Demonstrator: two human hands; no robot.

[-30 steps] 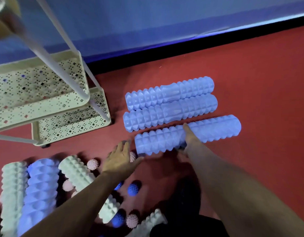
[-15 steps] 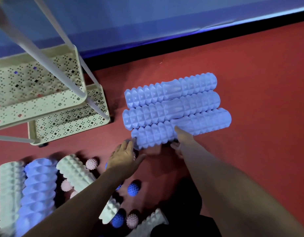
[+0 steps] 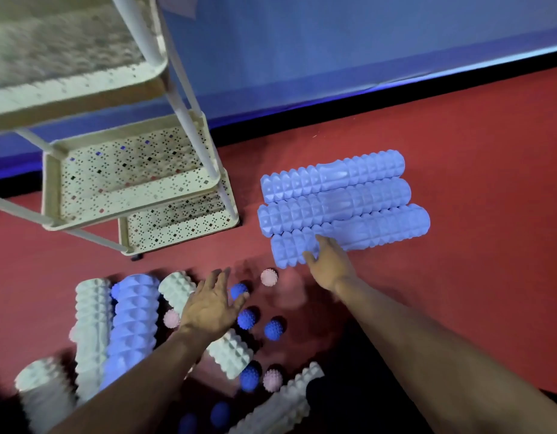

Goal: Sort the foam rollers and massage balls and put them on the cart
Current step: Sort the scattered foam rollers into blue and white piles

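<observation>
Three light-blue ridged foam rollers (image 3: 333, 195) lay side by side, touching, on red floor (image 3: 458, 151) right of cream perforated metal cart (image 3: 133, 186). Right hand (image 3: 328, 261) open, fingers resting on nearest roller's left part. Left hand (image 3: 213, 303) open, fingers spread, above white ridged foam roller (image 3: 230, 352); contact not discernible. Blue spiky massage balls (image 3: 246, 318) and pink spiky massage balls (image 3: 268, 277) scattered on floor nearby.

Head view, seemingly steeply floorward
</observation>
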